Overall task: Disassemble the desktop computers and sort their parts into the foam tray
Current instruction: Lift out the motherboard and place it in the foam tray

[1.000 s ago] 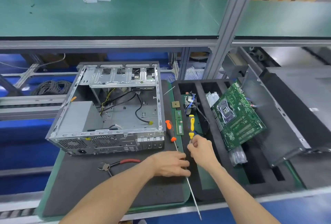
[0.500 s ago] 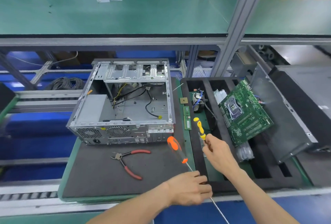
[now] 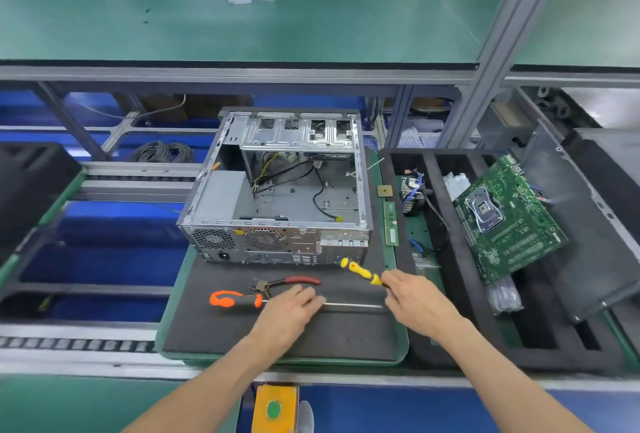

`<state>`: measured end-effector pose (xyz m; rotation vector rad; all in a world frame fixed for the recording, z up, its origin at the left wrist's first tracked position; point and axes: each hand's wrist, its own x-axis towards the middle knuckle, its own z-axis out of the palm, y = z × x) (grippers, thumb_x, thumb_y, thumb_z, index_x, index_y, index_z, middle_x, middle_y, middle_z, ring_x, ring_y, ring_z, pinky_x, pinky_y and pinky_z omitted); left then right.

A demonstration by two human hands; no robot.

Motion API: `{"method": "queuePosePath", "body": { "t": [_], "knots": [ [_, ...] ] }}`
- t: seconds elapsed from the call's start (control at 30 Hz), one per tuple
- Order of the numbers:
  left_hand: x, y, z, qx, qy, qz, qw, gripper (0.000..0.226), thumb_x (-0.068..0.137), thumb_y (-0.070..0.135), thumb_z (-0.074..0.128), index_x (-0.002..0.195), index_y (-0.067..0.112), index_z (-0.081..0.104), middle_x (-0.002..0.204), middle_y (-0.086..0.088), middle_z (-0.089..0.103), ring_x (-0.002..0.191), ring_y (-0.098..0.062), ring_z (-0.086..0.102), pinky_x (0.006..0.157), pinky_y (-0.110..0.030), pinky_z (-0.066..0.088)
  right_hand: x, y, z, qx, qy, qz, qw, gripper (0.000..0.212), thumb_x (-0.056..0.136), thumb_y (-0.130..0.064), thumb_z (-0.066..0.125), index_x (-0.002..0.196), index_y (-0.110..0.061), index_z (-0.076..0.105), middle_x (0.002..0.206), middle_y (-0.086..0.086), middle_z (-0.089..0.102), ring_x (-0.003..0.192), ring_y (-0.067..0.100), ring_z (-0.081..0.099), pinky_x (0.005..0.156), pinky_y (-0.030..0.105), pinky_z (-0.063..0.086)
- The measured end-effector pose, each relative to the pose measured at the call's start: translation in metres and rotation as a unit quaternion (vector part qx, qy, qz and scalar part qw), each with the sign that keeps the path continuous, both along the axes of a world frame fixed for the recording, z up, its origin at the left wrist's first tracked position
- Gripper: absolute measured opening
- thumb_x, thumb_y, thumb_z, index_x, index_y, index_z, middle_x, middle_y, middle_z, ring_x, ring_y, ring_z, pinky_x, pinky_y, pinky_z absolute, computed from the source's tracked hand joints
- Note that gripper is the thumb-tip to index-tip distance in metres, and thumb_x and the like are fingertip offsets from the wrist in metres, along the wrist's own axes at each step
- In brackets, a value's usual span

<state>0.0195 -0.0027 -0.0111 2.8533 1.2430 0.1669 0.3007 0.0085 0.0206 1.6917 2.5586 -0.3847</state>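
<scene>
Left of the computer case (image 3: 277, 186): a blue conveyor bed and a coil of dark cable (image 3: 162, 152) behind it.

In front of the case, on the dark mat (image 3: 214, 328): the orange-handled screwdriver (image 3: 235, 299), now lying flat with its long shaft pointing right — half a second ago tilted up off the mat with its tip down near the front edge. Just behind it, the red-handled pliers (image 3: 284, 283), unmoved relative to the case.

Over the shaft, the left hand (image 3: 294, 308), fingers curled loosely down onto the metal; cannot tell whether gripping or merely resting. Earlier clenched lower, near the mat's front edge.

At the case's front right corner, the yellow screwdriver (image 3: 360, 271), pinched at its lower end by the right hand (image 3: 415, 304), thumb and forefinger closed on it. Previously held over the foam tray; now carried left, onto the mat side.

Right of the case, along the mat edge: a small CPU chip (image 3: 384, 190) and a RAM stick (image 3: 390, 224). Further right, the black foam tray (image 3: 460, 294), holding a heatsink with blue wires (image 3: 414, 195), and the green motherboard (image 3: 509, 217) lying tilted across the tray's slots — all as before.
</scene>
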Motion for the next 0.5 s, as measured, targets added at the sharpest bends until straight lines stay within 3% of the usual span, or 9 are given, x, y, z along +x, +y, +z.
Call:
{"method": "queuePosePath", "body": {
  "t": [0.07,0.1,0.27,0.37,0.5],
  "knots": [
    [-0.014,0.004,0.001,-0.052,0.018,0.049,0.997,0.061,0.04,0.02,0.098,0.098,0.021,0.079,0.084,0.007,0.067,0.072,-0.014,0.067,0.042,-0.023,0.046,-0.015,0.006,-0.003,0.004,-0.032,0.019,0.999,0.014,0.103,-0.021,0.038,0.113,-0.015,0.046,0.105,0.001,0.052,0.087,0.029,0.058,0.064,0.037,0.036],
    [-0.019,0.005,0.002,-0.067,0.015,0.071,0.995,0.061,0.039,0.02,0.099,0.097,0.023,0.079,0.082,0.008,0.067,0.071,-0.013,0.067,0.041,-0.021,0.046,-0.022,0.008,-0.005,0.005,-0.042,0.019,0.999,0.013,0.103,-0.021,0.038,0.114,-0.016,0.044,0.105,0.0,0.051,0.088,0.029,0.058,0.063,0.036,0.035],
    [-0.035,0.017,-0.01,-0.082,-0.035,0.111,0.99,0.034,0.054,0.006,0.092,0.078,0.025,0.076,0.073,0.009,0.063,0.065,-0.016,0.061,0.047,-0.022,0.047,-0.05,0.022,-0.015,0.013,-0.077,0.024,0.997,0.02,0.098,-0.01,0.045,0.117,-0.016,0.046,0.11,0.001,0.054,0.098,0.023,0.058,0.063,0.033,0.042],
    [-0.042,0.023,-0.026,-0.139,-0.111,0.153,0.972,0.013,0.08,0.019,0.079,0.089,0.027,0.074,0.096,0.006,0.063,0.09,-0.017,0.056,0.076,-0.027,0.05,-0.06,0.027,-0.017,0.017,-0.109,0.009,0.994,0.032,0.092,-0.002,0.048,0.122,-0.013,0.048,0.119,0.004,0.057,0.106,0.024,0.057,0.069,0.035,0.048],
    [-0.046,0.025,-0.042,-0.167,-0.163,0.163,0.958,0.012,0.081,0.012,0.076,0.083,0.023,0.075,0.084,0.006,0.059,0.081,-0.018,0.055,0.065,-0.032,0.054,-0.07,0.028,-0.021,0.024,-0.147,0.016,0.989,0.04,0.089,-0.001,0.059,0.127,-0.01,0.049,0.126,0.007,0.057,0.112,0.024,0.057,0.072,0.034,0.05]
  ]
}}
